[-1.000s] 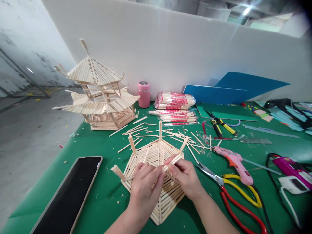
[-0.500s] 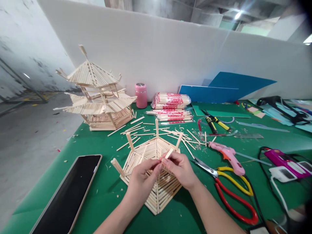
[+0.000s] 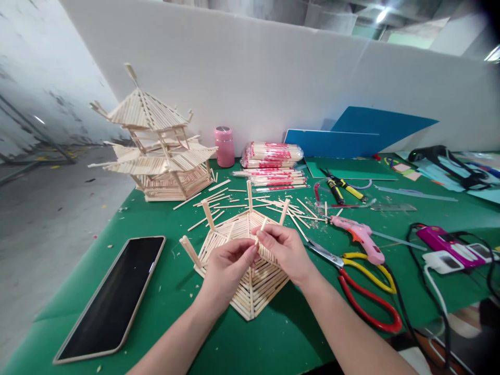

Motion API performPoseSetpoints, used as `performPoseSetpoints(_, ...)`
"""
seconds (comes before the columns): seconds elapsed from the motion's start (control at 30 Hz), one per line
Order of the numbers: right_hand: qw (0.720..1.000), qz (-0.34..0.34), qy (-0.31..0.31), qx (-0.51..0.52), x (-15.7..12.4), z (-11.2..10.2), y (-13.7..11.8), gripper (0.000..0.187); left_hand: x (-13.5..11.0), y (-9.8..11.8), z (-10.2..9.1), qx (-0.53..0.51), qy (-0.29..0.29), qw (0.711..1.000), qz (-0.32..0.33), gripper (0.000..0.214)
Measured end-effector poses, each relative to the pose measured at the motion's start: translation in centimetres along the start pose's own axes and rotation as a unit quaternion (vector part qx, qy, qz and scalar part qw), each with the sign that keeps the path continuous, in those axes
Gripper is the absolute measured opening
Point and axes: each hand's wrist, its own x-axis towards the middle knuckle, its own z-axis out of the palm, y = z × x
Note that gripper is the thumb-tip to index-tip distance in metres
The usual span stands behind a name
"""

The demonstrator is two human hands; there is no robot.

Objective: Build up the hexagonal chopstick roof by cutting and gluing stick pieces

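Observation:
Both hands are over a web-patterned octagonal base (image 3: 250,299) made of wooden sticks, with upright stick posts (image 3: 209,214) on its rim. Between the thumb and fingers of my right hand (image 3: 288,254) is a short piece of wooden stick (image 3: 264,224), its upper end tilted up. My left hand (image 3: 226,268) pinches at the lower end of that same piece, and the fingertips of both hands nearly meet. How many sticks the piece is made of is hidden by the fingers.
A stick pagoda (image 3: 156,164) stands at the back left. A phone (image 3: 113,297) lies at left. Loose sticks (image 3: 222,203), packaged chopsticks (image 3: 271,156) and a pink flask (image 3: 224,147) lie beyond. Scissors (image 3: 336,260), a pink glue gun (image 3: 361,237), pliers (image 3: 344,188) and a power strip (image 3: 449,245) are at right.
The view has shifted slightly, so the table's things appear a little higher. Both hands keep their pinch over the base, and the held stick piece stands a bit more upright.

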Motion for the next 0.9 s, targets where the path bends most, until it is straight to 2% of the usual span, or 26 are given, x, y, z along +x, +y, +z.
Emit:
performPoseSetpoints(0.1,1.000,-0.007,0.011,-0.015,-0.3,0.1,0.2,0.023,-0.2,-0.5,0.0,0.104,0.036,0.992,0.063,0.013)
performPoseSetpoints(0.23,1.000,-0.014,0.011,-0.023,-0.5,0.0,0.6,0.025,-0.4,-0.7,0.0,0.169,0.036,0.979,0.105,0.010)
performPoseSetpoints(0.53,1.000,-0.018,0.002,-0.009,-0.7,-0.3,1.2,0.019,-0.2,-0.6,0.4,0.167,0.026,0.979,0.114,0.010)
performPoseSetpoints(0.77,0.997,-0.014,0.079,0.014,-1.0,-2.0,2.4,0.019,-0.6,-0.1,0.4,0.203,-0.011,0.974,0.101,0.013)
performPoseSetpoints(0.9,0.993,-0.024,0.110,0.026,-1.0,-2.4,2.9,0.018,-0.7,-0.2,0.4,0.208,-0.011,0.972,0.105,0.012)
